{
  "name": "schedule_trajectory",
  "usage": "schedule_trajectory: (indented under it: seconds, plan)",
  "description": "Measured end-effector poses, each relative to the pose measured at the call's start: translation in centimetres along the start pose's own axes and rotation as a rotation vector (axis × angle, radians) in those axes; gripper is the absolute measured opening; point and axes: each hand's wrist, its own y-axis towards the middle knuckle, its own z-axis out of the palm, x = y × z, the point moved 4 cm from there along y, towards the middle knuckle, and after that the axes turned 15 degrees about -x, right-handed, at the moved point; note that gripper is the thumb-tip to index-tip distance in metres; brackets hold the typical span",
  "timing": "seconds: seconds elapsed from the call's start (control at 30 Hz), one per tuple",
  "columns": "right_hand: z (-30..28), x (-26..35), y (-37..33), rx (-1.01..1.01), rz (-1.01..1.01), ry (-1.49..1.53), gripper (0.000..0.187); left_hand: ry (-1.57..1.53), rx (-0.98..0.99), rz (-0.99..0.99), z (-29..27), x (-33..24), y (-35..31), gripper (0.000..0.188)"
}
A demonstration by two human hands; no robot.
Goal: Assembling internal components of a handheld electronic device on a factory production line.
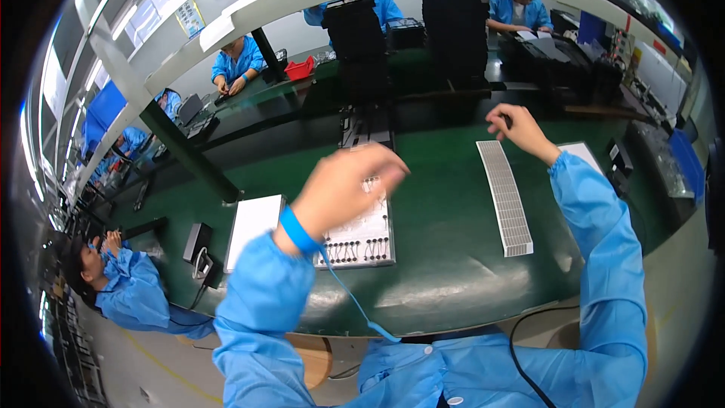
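My left hand [347, 185], with a blue wrist strap [300, 231] and its cord, hangs over a white tray [391, 238]. In that tray, rows of small round black parts with short wires [355, 249] show along the near side; the hand covers much of the rest. Motion blurs this hand and its fingers are partly hidden, so whether it holds anything is unclear. Farther right, my right hand [522, 131] is raised just beyond a long white sheet of small grid-like labels [504, 198]. Its fingers are curled together; anything between them is too small to make out.
Left of the tray lie a white board [254, 219] and a black power adapter [198, 242] with a cable. A green post [189, 153] rises from the green bench [442, 287]. Tall black stacks [455, 38] stand at the back. Several co-workers in blue sit around.
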Motion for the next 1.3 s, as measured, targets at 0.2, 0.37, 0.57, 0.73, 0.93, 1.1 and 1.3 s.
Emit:
schedule_trajectory:
  seconds: [0.2, 0.37, 0.57, 0.73, 0.93, 1.1, 1.3]
  plan:
    - [3.8, 0.3, 9.9, -0.024, 0.117, 0.182, 0.031, -0.047, -0.258, -0.436, -4.8, 25.4, 9.2, 0.025]
    - [10.1, 4.6, 21.9, -0.029, 0.115, 0.301, 0.071, 0.261, -0.376, -0.240, -17.2, 46.7, 15.6, 0.043]
    - [15.9, -2.3, 33.3, -0.036, 0.270, 0.505, 0.103, -0.463, -0.717, -0.776, -5.5, 40.8, 26.5, 0.093]
    - [20.7, -1.6, 40.9, -0.006, 0.652, 0.725, 0.086, -0.648, -0.478, -0.832, -2.3, 38.4, 31.1, 0.119]
    - [22.8, 4.1, 41.8, 0.137, 0.694, 0.783, 0.105, -0.936, -0.245, -0.891, -3.2, 42.9, 34.5, 0.113]
    - [24.1, 5.5, 43.8, 0.245, 0.655, 0.940, 0.076, -0.931, -0.244, -0.943, -3.6, 43.1, 34.8, 0.066]
    - [22.2, 8.6, 40.0, 0.290, 0.605, 1.138, 0.065, -0.929, -0.394, -0.665, -6.0, 41.3, 33.6, 0.046]
